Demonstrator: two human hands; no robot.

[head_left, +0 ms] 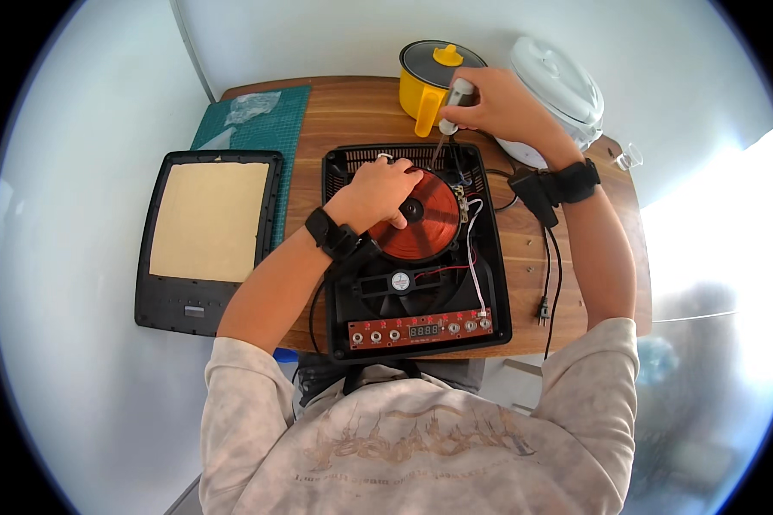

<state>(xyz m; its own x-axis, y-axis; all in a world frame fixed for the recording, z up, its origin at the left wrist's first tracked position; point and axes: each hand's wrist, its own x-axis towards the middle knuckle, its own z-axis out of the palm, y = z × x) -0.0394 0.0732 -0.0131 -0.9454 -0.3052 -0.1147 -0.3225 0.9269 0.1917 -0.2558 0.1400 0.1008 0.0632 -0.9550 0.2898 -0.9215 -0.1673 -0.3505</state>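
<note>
So the opened induction cooker's black base (pixel 491 232) is sitting front and center, and the reddish coil (pixel 434 227) inside it is lying partly under the left hand, so that's the nearer one. The left hand (pixel 376 193) is resting across the coil's left side (can't tell if it's actually gripping). The right hand (pixel 494 103) is gripping the screwdriver (pixel 461 93) by its handle, beyond the coil's far edge. The screwdriver's long axis is slanting down and slightly left, pointing toward that edge; whether it's touching, I can't tell.
</note>
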